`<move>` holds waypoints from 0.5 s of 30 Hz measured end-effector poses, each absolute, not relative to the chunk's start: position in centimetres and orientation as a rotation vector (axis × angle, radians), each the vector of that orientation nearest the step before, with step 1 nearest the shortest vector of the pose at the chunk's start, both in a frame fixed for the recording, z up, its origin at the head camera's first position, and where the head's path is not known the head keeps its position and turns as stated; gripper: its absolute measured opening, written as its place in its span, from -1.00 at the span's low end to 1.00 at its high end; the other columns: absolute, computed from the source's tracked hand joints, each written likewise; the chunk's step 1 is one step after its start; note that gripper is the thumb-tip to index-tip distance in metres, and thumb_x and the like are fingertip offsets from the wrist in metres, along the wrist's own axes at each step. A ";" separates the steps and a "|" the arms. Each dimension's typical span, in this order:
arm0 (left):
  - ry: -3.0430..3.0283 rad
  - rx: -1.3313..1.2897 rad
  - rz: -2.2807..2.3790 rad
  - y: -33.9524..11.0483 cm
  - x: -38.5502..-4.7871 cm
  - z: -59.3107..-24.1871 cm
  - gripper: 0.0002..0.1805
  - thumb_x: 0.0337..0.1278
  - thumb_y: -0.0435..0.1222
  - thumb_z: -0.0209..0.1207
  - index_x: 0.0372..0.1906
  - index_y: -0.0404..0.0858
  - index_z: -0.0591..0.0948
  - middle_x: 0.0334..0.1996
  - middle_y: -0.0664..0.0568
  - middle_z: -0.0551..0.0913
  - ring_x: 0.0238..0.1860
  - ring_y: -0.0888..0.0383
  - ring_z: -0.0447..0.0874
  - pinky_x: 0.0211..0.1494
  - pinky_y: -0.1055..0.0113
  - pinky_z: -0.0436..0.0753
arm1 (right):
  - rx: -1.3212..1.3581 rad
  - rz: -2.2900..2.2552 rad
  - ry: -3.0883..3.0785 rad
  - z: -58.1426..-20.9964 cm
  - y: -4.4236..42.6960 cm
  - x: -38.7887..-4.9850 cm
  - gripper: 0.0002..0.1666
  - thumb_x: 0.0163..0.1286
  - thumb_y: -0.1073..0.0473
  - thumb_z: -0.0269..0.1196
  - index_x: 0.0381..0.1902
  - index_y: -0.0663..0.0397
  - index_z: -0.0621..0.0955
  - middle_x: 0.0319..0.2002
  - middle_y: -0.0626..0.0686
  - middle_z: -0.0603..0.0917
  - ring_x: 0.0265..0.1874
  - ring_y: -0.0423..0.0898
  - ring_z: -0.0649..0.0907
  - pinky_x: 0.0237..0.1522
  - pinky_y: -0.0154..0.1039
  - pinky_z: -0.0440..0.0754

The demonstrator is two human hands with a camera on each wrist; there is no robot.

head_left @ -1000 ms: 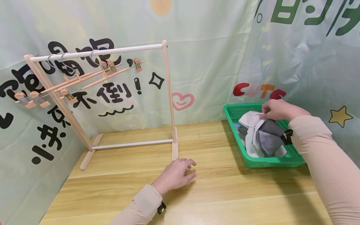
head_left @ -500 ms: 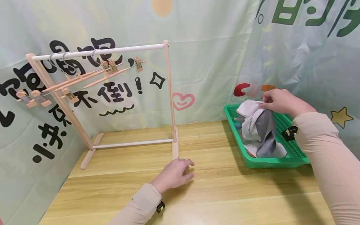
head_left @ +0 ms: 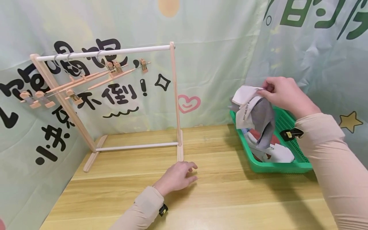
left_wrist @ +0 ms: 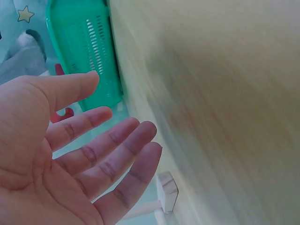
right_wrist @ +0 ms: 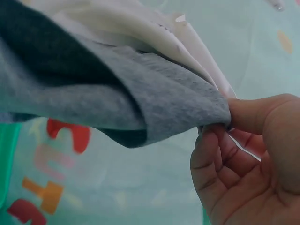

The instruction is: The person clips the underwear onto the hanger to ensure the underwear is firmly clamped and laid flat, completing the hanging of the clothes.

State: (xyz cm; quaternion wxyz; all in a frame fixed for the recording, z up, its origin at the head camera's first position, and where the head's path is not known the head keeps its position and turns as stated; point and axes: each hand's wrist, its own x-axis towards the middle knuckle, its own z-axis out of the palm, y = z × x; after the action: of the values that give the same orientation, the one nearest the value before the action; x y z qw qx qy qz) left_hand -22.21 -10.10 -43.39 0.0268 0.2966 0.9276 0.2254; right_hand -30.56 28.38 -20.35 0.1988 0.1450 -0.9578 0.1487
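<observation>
Fingers point(right_wrist: 206, 157) pinching cloth point(head_left: 264, 115), basket point(head_left: 283, 167) below, rack point(head_left: 135, 50)

The gray and white cloth point(head_left: 255, 111), with black print, hangs in floppy folds from the right hand point(head_left: 287, 95), over the basket point(head_left: 281, 167).

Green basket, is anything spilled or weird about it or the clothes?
Nothing looks spilled: the cloths in the green basket lie jumbled but inside it. The grey-and-white cloth above hangs crooked and bunched, probably just because the right hand pinches it near its top. I can see no damage.
</observation>
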 end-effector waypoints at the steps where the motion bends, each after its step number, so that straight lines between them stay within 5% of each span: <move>1: 2.868 0.911 0.702 -10.2 -22.3 -43.3 -0.60 0.41 -0.15 0.39 0.22 -0.21 0.70 0.01 -0.10 0.83 -0.20 0.21 0.79 -0.05 0.33 0.75 | 0.405 0.431 -2.667 -20.1 27.8 -30.3 -0.71 0.57 0.06 0.33 -0.24 0.18 0.63 -0.36 0.18 0.72 -0.34 0.09 0.59 -0.36 -0.12 0.46; 15: 2.919 0.814 0.841 -12.5 -22.8 -40.8 -0.66 0.44 -0.18 0.35 0.20 -0.18 0.69 -0.03 -0.12 0.84 -0.05 0.03 0.84 0.02 0.15 0.79 | 0.605 0.564 -2.707 -20.9 20.2 -28.2 -0.78 0.56 0.06 0.34 -0.19 0.11 0.67 -0.33 0.09 0.74 -0.37 -0.02 0.63 -0.31 -0.15 0.51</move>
State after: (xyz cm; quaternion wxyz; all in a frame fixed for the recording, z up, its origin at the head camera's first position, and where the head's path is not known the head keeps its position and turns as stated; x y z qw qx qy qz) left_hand -22.75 -12.48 -40.85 -0.0020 0.2588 0.9281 0.2675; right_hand -28.22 20.23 -20.85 0.1548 0.2111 -0.9448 0.1969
